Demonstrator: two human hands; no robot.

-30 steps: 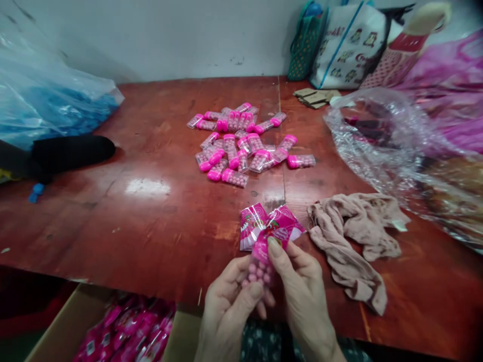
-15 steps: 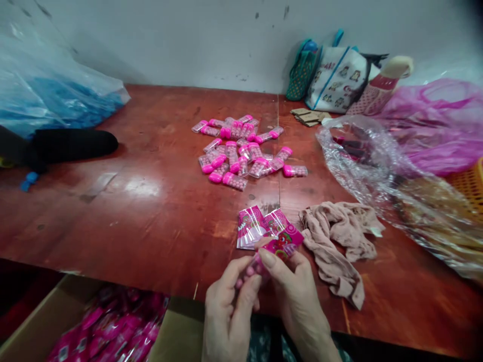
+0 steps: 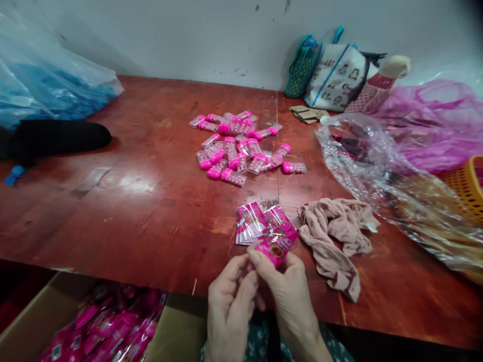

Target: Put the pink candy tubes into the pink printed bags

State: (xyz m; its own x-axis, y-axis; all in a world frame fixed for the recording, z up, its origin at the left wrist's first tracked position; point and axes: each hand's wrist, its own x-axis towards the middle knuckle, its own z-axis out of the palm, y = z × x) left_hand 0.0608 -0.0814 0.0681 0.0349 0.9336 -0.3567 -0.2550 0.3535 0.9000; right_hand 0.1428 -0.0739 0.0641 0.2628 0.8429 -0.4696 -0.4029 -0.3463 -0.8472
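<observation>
My left hand (image 3: 228,306) is closed, thumb against bent fingers, on a small clear container of pink candy balls, now nearly hidden by the fingers. My right hand (image 3: 292,299) pinches a shiny pink printed wrapper (image 3: 278,246) between thumb and fingers, right against the container's far end. How far the wrapper covers the container cannot be made out. Just beyond the hands lies a fanned stack of similar pink wrappers (image 3: 249,221) on the table. Farther back is a loose pile of clear candy containers with bright pink caps (image 3: 231,146).
A crumpled beige cloth (image 3: 332,236) lies right of my hands. Below the table edge at left stands a cardboard box (image 3: 181,322) holding pink packets (image 3: 113,327). Clear plastic (image 3: 350,166), a yellow basket (image 3: 471,181) and bags (image 3: 335,75) fill the right side.
The wrapper's upper part has tilted and shifted down toward the hands. The candy balls that showed between my fingers are now mostly covered. The camera view has shifted slightly.
</observation>
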